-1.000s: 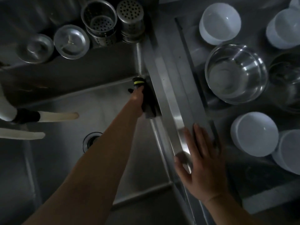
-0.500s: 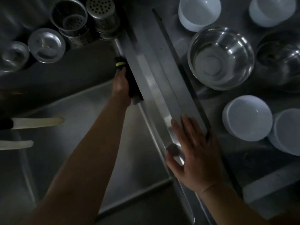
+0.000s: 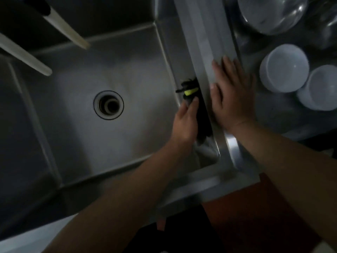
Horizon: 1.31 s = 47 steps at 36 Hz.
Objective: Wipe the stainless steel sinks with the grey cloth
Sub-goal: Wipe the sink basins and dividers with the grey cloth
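Left hand, fingers pinching the cloth against the sink's right wall, needed even pressure in overlapping strokes, while the right hand, fingers spread, braced on the rim.

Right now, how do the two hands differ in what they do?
The left hand is down inside the sink, curled on the dark cloth against the right wall. The right hand lies flat and empty on the ledge between the basins, fingers spread. Both are bare and sit side by side at that ledge.
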Motion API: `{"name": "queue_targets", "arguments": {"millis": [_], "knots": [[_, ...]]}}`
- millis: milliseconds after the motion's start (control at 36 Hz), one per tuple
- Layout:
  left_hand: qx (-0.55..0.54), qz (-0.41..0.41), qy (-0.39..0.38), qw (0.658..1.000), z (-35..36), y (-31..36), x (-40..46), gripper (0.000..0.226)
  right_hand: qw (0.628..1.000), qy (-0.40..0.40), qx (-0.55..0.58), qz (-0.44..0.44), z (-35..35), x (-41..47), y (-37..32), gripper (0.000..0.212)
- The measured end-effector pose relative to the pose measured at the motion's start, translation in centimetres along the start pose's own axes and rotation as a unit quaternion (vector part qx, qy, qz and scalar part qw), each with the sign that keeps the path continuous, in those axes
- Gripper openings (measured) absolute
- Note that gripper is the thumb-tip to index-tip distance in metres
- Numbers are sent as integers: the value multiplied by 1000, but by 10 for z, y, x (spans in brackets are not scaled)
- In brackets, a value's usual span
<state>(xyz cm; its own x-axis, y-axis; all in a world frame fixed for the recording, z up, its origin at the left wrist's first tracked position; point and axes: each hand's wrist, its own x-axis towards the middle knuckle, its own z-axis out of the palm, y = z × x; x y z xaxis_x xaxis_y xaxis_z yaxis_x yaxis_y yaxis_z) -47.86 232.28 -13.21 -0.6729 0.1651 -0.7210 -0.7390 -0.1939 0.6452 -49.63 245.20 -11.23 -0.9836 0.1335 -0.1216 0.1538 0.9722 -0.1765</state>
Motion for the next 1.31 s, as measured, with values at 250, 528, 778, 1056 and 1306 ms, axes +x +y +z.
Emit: {"name": "queue_targets", "arguments": {"millis": [250,528,778,1056,1306], "knots": [[75,-115,-8,990,-2,-45,79,55,995,-65,-35,-59,0,-88,-2,62],[148,-113,-5,983,-15,-79,75,43,997,0,-30,78,23,-144,19,63],[162,-183,-11,970,-13,-73,49,38,997,48,-16,55,28,-143,23,61],[110,-263,-7,958,-2,-37,14,42,998,26,-12,54,20,-142,22,61],[9,-230,-23,973,2,11,-45,44,998,-12,6,69,16,-140,19,63]]}}
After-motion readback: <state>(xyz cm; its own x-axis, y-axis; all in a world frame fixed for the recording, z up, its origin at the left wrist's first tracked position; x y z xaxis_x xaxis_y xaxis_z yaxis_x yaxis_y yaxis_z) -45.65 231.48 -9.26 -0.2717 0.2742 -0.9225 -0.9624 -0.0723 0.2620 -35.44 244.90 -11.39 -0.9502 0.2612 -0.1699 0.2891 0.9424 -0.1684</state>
